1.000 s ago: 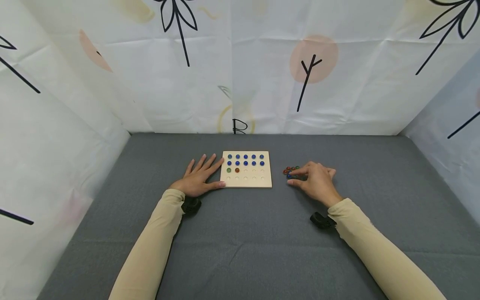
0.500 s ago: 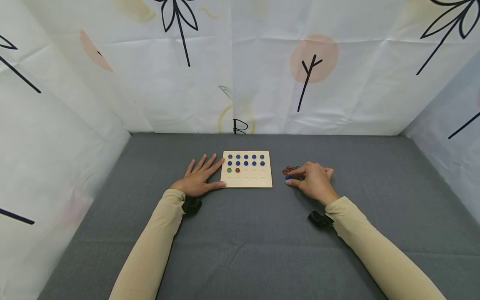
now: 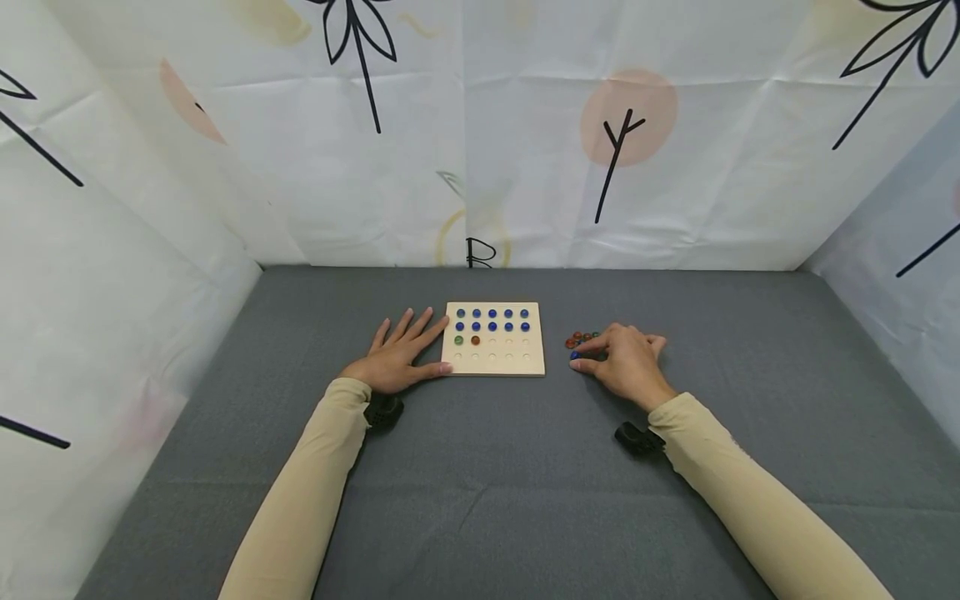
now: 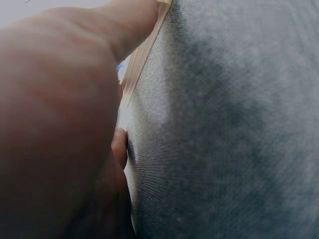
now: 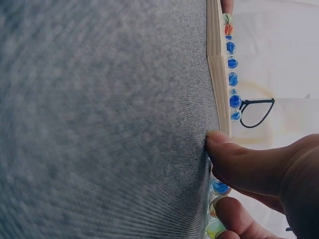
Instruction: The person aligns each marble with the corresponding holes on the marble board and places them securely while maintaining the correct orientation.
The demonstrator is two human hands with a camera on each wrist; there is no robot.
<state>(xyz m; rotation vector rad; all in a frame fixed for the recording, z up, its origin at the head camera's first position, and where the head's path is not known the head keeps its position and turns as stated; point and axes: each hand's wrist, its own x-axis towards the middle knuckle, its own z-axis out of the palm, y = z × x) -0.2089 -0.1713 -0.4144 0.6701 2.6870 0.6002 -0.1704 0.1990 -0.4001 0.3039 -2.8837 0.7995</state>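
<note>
A pale wooden board (image 3: pixel 498 367) with rows of round hollows lies flat on the grey cloth. Blue marbles fill its two back rows; a green marble (image 3: pixel 459 340) and an orange-red marble (image 3: pixel 476 340) sit in the third. My left hand (image 3: pixel 392 362) lies with spread fingers at the board's left side, thumb and index fingertip touching its edge. To the right of the board, my right hand (image 3: pixel 632 364) pinches a blue marble (image 3: pixel 575 356) between thumb and index finger, low at the cloth. The right wrist view shows a blue marble (image 5: pixel 220 186) beside the thumb.
Several loose marbles (image 3: pixel 577 337), red and green, lie just behind the right fingers, partly hidden by them. Grey cloth (image 3: pixel 480 500) covers the table. A white patterned curtain (image 3: pixel 517 167) stands at the back and sides.
My right hand has shifted slightly left and toward me, with the blue marble moving away from the loose ones. The left hand and board stay in place.
</note>
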